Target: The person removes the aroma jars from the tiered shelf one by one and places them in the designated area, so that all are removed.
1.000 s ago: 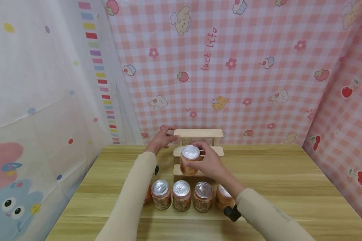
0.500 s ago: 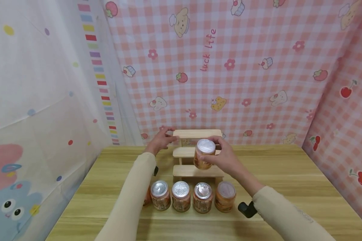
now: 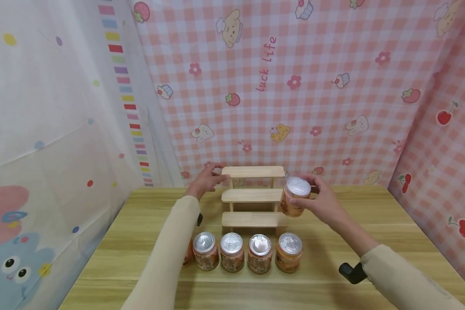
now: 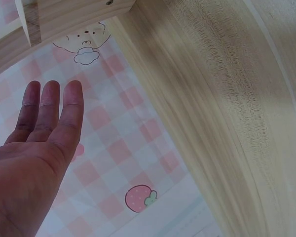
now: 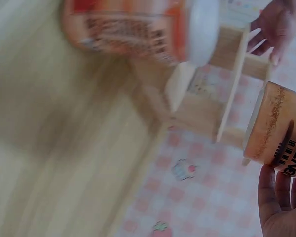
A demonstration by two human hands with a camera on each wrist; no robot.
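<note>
In the head view, a three-tier wooden shelf stand [image 3: 252, 196] stands near the back of the table. My left hand [image 3: 206, 181] pinches the left end of its top board between thumb and index finger; the other three fingers stretch free in the left wrist view. My right hand [image 3: 324, 206] grips a silver-lidded jar [image 3: 296, 196] of orange contents, held upright in the air just right of the stand. Dark lettering marks that jar's side [image 5: 281, 128] in the right wrist view. No jar sits on the boards.
Several similar jars [image 3: 260, 254] form a row before the stand; my left sleeve [image 3: 166, 245] partly covers the leftmost one. One jar [image 5: 133, 29] looms blurred in the right wrist view. Behind the wooden table [image 3: 372, 241] hangs a pink checked cloth [image 3: 317, 107].
My right hand has carried the jar rightward, from in front of the stand to beside its right end. The left hand has stayed at the top board.
</note>
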